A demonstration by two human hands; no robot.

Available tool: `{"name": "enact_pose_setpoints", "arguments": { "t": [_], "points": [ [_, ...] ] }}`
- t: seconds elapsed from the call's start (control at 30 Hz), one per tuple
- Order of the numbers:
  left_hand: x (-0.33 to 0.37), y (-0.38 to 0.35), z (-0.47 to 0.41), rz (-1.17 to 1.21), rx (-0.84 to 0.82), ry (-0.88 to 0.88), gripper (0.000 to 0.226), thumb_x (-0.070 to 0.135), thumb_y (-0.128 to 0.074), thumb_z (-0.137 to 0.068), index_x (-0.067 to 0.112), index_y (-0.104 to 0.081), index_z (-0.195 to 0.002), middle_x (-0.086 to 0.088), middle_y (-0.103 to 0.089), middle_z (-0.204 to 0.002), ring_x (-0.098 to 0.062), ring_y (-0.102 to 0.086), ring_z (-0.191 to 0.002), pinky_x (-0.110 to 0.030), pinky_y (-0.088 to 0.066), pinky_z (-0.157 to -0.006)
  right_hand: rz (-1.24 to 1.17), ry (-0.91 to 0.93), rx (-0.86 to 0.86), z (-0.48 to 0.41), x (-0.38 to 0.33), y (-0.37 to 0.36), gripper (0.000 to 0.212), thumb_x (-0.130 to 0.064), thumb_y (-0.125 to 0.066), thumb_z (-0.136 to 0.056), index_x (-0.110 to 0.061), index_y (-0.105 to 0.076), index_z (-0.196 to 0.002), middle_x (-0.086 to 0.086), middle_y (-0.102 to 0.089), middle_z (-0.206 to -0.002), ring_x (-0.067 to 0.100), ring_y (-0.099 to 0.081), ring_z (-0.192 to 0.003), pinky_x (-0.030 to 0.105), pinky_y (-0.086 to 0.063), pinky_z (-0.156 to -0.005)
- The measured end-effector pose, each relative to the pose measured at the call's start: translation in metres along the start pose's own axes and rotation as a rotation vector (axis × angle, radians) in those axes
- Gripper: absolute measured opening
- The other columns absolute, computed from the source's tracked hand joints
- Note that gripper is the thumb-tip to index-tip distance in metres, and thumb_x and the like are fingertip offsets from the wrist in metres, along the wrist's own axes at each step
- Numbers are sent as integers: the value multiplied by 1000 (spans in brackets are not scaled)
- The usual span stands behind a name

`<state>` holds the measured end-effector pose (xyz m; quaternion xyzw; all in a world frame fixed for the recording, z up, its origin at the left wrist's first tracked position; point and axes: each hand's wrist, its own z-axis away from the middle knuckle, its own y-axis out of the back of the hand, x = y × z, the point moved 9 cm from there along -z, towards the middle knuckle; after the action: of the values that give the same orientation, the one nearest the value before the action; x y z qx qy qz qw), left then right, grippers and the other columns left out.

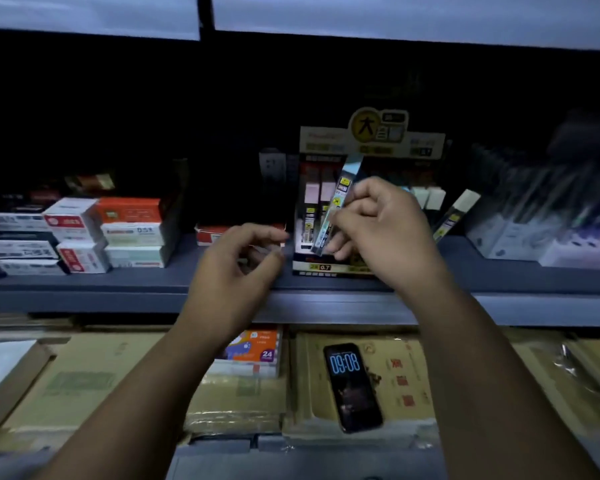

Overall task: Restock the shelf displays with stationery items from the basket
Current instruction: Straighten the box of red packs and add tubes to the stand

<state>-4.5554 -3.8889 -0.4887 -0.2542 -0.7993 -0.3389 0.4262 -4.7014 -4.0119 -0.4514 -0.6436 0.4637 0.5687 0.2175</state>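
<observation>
Head view: your right hand (pixel 378 223) pinches a slim clear-and-yellow refill pack (pixel 341 199). It is tilted, its top above your fingers, before the yellow cardboard display box (pixel 371 143) on the grey shelf (pixel 84 285). Your left hand (pixel 239 261) hovers nearby, loosely curled.

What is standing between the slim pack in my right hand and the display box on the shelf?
Nothing visible does. The right hand holds the slim pack tilted at the open front of the display box, before packs standing inside. The left hand hovers left of the box, not between.
</observation>
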Motion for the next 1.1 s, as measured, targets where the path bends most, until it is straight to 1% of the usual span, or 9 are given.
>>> {"name": "enact_pose_setpoints", "arguments": {
  "t": [0.17,0.27,0.33,0.43,0.5,0.63,0.8,0.93,1.1],
  "points": [
    [5,-25,-6,-161,-55,-139,30,17,-72,-92,41,-72,-110,12,-60,-101,-6,-59,-92,-7,-40,-80,51,64,81,2,-6,31,9,-9,-61,-99,-5,-60,-91,13,-67,-72,23,-72,-63,37,-62,-61],
    [6,-37,-3,-269,-68,-219,20,25,-70,-94,36,-75,-110,12,-55,-100,-9,-57,-97,-25,-47,-84,131,101,62,6,-7,35,8,-9,-64,-98,-7,-61,-90,11,-68,-74,17,-72,-62,33,-60,-58],
    [10,-44,0,-313,-79,-249,22,33,-64,-92,35,-73,-112,13,-52,-104,-12,-57,-101,-37,-51,-85,189,153,53,10,-12,37,6,-9,-64,-97,-10,-60,-101,5,-68,-74,14,-72,-59,32,-60,-57],
    [22,-60,7,-340,-133,-267,34,38,-58,-93,31,-68,-125,14,-52,-119,-11,-53,-113,-41,-50,-93,246,242,76,14,-19,45,56,-10,-65,-97,-23,-41,-146,-1,-68,-75,10,-72,-63,31,-61,-65],
    [27,-70,10,-362,-173,-278,44,38,-56,-94,29,-61,-136,16,-53,-127,-9,-51,-118,-41,-47,-99,250,268,93,15,-20,51,78,-8,-65,-96,-29,-23,-158,-1,-66,-74,11,-73,-65,30,-61,-70],
    [25,-84,12,-366,-234,-252,52,39,-56,-94,32,-52,-145,21,-52,-125,-6,-49,-115,-38,-47,-99,298,331,169,16,-28,60,58,-7,-64,-95,-25,-45,-147,-1,-63,-76,12,-71,-61,33,-61,-66],
    [23,-87,14,-287,-217,-256,33,26,-67,-95,31,-65,-128,20,-54,-115,-4,-52,-110,-31,-49,-93,189,313,247,18,-29,76,29,-8,-61,-99,-15,-64,-127,12,-63,-82,13,-67,-54,21,-52,-53],
    [21,-85,14,-240,-185,-247,30,19,-66,-96,30,-68,-123,19,-56,-113,-4,-55,-106,-32,-51,-89,118,331,273,18,-27,85,22,-7,-57,-101,-14,-64,-121,-5,-64,-75,15,-69,-58,27,-57,-58],
    [23,-84,15,-220,-174,-255,29,15,-65,-96,29,-69,-121,18,-57,-112,-5,-56,-104,-33,-52,-88,88,361,237,17,-24,87,18,-5,-55,-102,-13,-67,-113,3,-69,-79,17,-73,-72,36,-61,-70]
  ]
}}
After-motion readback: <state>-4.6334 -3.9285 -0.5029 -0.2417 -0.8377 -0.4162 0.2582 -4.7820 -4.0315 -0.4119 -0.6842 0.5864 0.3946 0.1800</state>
